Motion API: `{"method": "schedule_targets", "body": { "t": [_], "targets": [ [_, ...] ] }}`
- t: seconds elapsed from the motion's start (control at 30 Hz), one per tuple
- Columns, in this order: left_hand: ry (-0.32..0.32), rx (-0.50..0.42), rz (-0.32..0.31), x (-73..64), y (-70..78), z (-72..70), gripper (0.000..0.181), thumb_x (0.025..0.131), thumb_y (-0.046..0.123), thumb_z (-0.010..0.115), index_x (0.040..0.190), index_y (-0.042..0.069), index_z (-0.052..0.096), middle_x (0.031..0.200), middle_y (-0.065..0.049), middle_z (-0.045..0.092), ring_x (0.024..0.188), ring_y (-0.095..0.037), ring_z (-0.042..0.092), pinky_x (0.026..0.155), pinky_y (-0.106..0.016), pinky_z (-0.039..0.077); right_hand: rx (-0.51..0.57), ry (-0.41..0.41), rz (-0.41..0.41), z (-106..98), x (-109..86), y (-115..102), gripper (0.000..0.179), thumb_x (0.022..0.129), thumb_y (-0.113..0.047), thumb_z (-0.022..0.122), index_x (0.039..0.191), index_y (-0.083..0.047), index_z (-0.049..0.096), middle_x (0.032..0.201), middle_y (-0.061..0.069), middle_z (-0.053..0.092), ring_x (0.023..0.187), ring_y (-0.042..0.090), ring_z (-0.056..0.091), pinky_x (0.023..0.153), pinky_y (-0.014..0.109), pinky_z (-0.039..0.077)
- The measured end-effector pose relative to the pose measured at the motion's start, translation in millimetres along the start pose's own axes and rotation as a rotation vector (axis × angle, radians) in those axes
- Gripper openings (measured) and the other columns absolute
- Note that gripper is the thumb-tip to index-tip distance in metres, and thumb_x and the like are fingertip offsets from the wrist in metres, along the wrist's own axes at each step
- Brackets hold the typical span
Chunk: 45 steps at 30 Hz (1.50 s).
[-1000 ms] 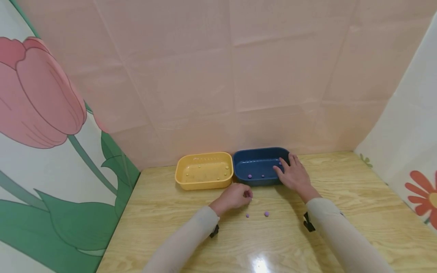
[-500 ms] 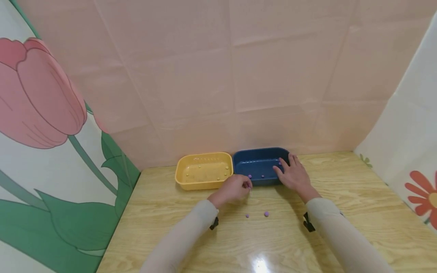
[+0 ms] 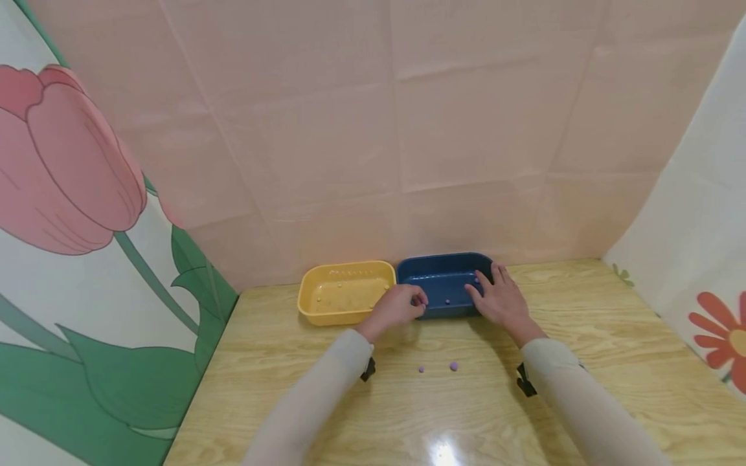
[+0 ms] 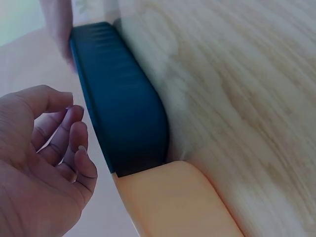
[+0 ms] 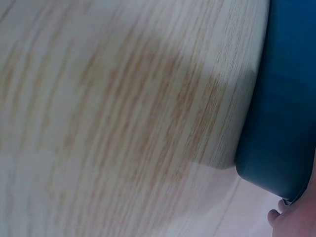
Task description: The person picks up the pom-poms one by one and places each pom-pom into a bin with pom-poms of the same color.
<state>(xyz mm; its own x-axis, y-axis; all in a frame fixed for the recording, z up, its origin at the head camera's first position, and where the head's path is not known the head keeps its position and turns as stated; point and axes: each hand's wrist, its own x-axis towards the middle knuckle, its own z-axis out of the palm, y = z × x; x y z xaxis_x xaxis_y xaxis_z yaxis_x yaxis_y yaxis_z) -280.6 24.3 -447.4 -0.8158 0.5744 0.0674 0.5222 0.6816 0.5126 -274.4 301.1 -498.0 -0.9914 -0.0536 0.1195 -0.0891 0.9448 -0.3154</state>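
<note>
My left hand (image 3: 396, 304) hangs over the front left corner of the blue tray (image 3: 434, 266), thumb and fingertips together. They pinch a small purple bead, mostly hidden; in the left wrist view only a purplish trace shows between thumb and finger of this hand (image 4: 44, 148), beside the tray's rim. My right hand (image 3: 502, 301) rests with spread fingers over the right end of the blue tray, thumb reaching inside the rim. Inside that tray lie a purple bead (image 3: 447, 301) and another purple bead (image 3: 476, 280) by the right fingers.
A yellow tray (image 3: 305, 309) with several small yellow beads stands left against the blue one. On the wooden table (image 3: 466, 414) in front lie a small purple bead (image 3: 421, 369) and a larger purple bead (image 3: 454, 366). A pink cloth wall (image 3: 396, 142) rises behind the trays.
My left hand has moved forward and up from the table to above the blue tray's front corner, covering a bead in it. My right hand has stayed in place.
</note>
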Motion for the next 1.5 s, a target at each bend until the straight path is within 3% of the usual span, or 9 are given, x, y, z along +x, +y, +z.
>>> {"method": "schedule_targets", "body": {
  "t": [0.17,0.4,0.67,1.23,1.5],
  "targets": [
    [0.015,-0.029,-0.033,9.2,-4.6,-1.2,0.011,0.095,0.016,0.071,0.103,0.011,0.074,0.088,0.008,0.067,0.083,-0.008,0.059,0.074,-0.023,0.048,0.004,0.001,0.002,0.9,-0.3,0.4,0.08,0.105,-0.061,0.028,0.157,0.0,0.031,0.162,0.036,0.006,0.15,0.053,0.004,0.118,0.067,0.011],
    [0.054,-0.023,-0.091,21.6,-8.6,-2.4,0.009,0.096,0.018,0.07,0.104,0.014,0.073,0.092,0.006,0.067,0.084,-0.01,0.059,0.074,-0.023,0.049,-0.001,0.007,0.004,2.8,0.7,1.9,0.08,0.105,-0.061,0.028,0.157,0.0,0.032,0.162,0.036,0.006,0.15,0.053,0.004,0.118,0.067,0.013],
    [0.067,-0.031,-0.194,31.5,-10.3,-6.2,0.013,0.098,0.02,0.068,0.109,0.015,0.073,0.1,0.003,0.07,0.091,-0.013,0.062,0.085,-0.027,0.053,-0.017,0.016,-0.003,3.2,0.9,1.3,0.08,0.105,-0.062,0.026,0.156,0.0,0.033,0.162,0.036,0.007,0.15,0.053,0.006,0.118,0.066,0.013],
    [0.131,0.009,-0.228,45.0,-24.5,-3.2,0.011,0.097,0.02,0.068,0.106,0.016,0.073,0.096,0.003,0.069,0.086,-0.013,0.061,0.081,-0.028,0.052,-0.02,0.013,-0.002,0.9,-0.7,-1.3,0.079,0.106,-0.06,0.028,0.156,0.0,0.033,0.162,0.036,0.008,0.151,0.052,0.006,0.118,0.066,0.013],
    [0.144,0.018,-0.186,44.6,-20.7,-5.6,0.018,0.096,0.018,0.068,0.113,0.013,0.074,0.105,0.0,0.071,0.096,-0.016,0.064,0.089,-0.032,0.052,-0.018,0.009,-0.004,0.8,-0.4,-0.3,0.079,0.106,-0.06,0.027,0.156,0.0,0.032,0.162,0.036,0.007,0.151,0.052,0.005,0.119,0.066,0.013]
  ]
}}
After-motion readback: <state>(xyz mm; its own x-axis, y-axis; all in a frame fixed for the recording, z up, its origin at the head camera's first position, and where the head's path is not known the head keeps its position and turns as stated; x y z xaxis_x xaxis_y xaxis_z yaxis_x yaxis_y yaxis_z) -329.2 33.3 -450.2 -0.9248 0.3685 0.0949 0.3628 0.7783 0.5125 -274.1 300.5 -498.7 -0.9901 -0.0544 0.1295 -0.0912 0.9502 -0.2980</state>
